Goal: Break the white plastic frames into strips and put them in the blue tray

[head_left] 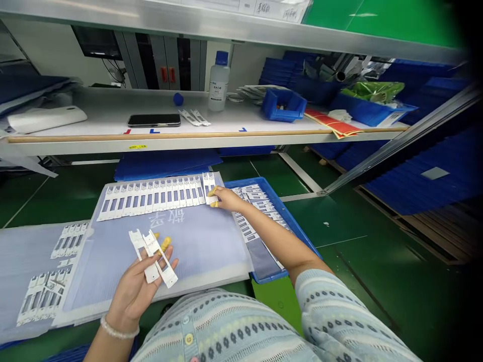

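Observation:
Two white slotted plastic frames (162, 259) lie crossed in my left hand (138, 286), its thumb over them and yellow covers on some fingertips. My right hand (228, 199), also with yellow fingertip covers, reaches to the right end of a row of white slotted frames (151, 196). Its fingers are closed on the lower end of a white slotted frame (209, 183) there. The row stands side by side along the far edge of a translucent plastic sheet (204, 251), which has pale characters on it.
Right of the sheet, a blue tray (298, 241) holds many similar frames. More frames (45, 294) lie on another sheet at left. A shelf (113, 141) beyond carries a phone (154, 120), bottle (219, 83) and blue bin (284, 104). A metal post (385, 141) slants at right.

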